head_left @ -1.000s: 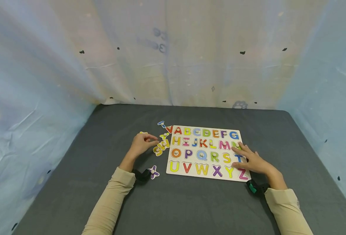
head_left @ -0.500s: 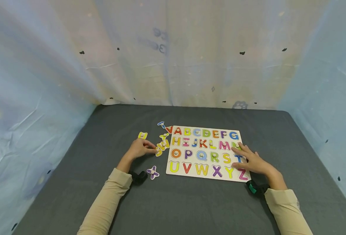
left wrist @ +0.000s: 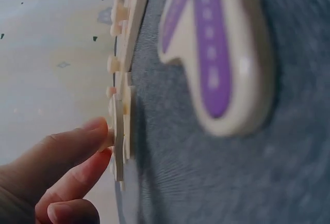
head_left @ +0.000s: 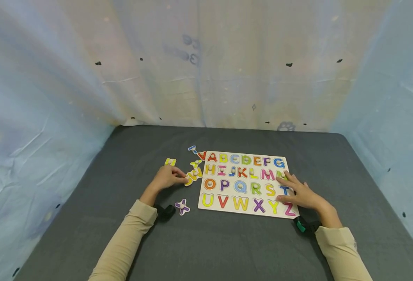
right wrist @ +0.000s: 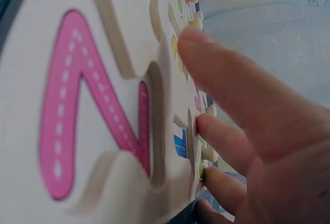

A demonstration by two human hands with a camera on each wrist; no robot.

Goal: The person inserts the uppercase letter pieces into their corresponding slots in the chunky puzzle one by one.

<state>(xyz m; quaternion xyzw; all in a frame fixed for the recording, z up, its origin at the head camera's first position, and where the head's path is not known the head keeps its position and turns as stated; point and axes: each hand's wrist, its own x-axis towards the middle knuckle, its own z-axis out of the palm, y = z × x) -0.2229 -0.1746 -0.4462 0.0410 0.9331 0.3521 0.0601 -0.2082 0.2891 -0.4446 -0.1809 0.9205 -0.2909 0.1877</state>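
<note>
Beige cuffed sleeves (head_left: 124, 239), black wrist gear (head_left: 165, 214), green patch (head_left: 300, 225)

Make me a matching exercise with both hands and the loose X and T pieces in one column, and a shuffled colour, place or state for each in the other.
1. Left hand
2. Right hand
3. Loose X piece
4. Loose T piece

A. Blue, the farthest-back loose piece
B. Spread over the right side of the letter board
C. Purple, lowest loose piece in the head view
D. Pinching a yellow piece

Pairs: 1-D, 2-B, 3-C, 4-A
</note>
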